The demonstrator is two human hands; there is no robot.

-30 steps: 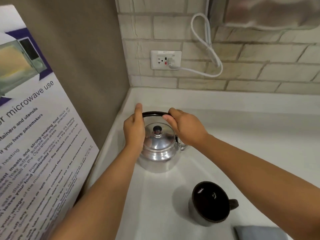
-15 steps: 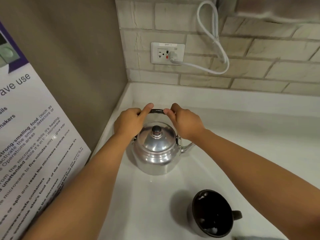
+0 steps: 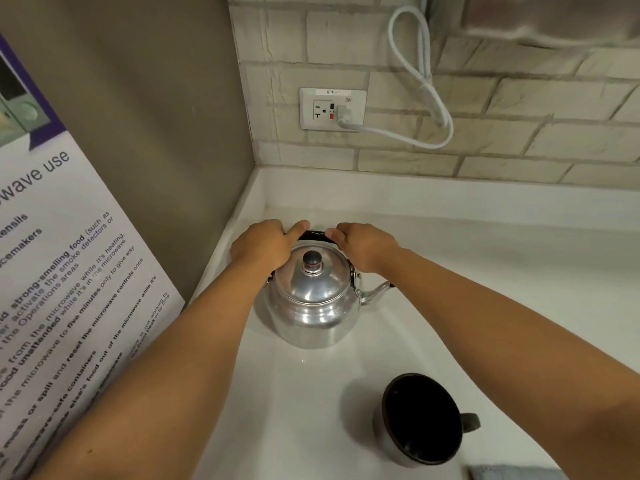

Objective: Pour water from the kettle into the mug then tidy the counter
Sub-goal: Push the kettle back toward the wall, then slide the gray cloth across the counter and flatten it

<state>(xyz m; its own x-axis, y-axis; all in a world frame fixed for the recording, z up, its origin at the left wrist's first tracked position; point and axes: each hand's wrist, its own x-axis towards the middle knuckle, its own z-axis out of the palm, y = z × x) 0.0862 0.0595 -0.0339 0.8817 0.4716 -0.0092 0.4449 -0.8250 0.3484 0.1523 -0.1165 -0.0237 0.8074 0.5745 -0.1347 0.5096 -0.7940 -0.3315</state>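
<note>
A shiny metal kettle [image 3: 311, 303] with a dark lid knob stands on the white counter [image 3: 485, 271] near the back left corner, its spout pointing right. Its black handle [image 3: 317, 235] arches over the lid. My left hand [image 3: 263, 245] grips the handle's left end and my right hand [image 3: 365, 245] grips its right end. A grey mug [image 3: 420, 422] with a dark inside stands in front of the kettle to the right, handle pointing right. I cannot tell if the mug holds water.
A poster about microwave use [image 3: 62, 271] leans on the left wall. A wall socket [image 3: 332, 108] with a white cord [image 3: 415, 81] plugged in sits on the brick backsplash. A blue-grey cloth [image 3: 502, 472] peeks in at the bottom edge.
My hands have slid closer together along the kettle handle, both now gripping it. The view has shifted slightly; the kettle still stands on the counter.
</note>
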